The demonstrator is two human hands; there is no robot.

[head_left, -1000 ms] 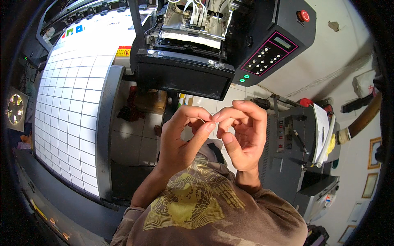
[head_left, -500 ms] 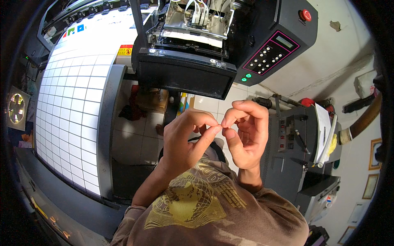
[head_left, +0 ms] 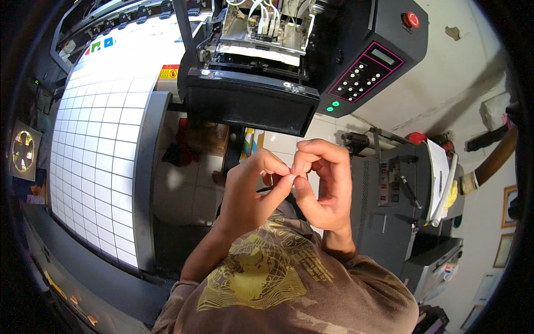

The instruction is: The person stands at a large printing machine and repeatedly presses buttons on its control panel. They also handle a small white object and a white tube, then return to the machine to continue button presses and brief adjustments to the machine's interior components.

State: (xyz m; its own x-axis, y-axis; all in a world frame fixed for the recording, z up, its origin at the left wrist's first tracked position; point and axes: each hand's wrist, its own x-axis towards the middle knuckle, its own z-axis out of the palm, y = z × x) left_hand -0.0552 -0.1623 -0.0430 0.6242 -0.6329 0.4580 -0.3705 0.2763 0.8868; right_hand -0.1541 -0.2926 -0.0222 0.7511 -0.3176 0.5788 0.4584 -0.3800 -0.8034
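Observation:
In front of my chest, the thumb and index finger of my left hand (head_left: 251,192) are pinched together. My right hand (head_left: 329,192) is curled opposite it, its thumb and index fingertips meeting the left fingertips. Whatever is between them is too small to make out. Both hands are in the air, beyond the brown shirt (head_left: 311,298) with a yellow print. Past them is the black open flap (head_left: 250,106) of a large printer, with the exposed carriage and its white tubes (head_left: 267,22) above it.
White sheet material with a dark grid (head_left: 94,161) spreads over the printer bed at left. A control panel (head_left: 364,72) with a red stop button (head_left: 410,20) sits at the upper right. To the right stands a dark grey machine (head_left: 384,217) with papers (head_left: 439,172) on top.
My right hand has shifted slightly left, and its thumb has come up close to the left fingertips. The left hand stays pinched in nearly the same place.

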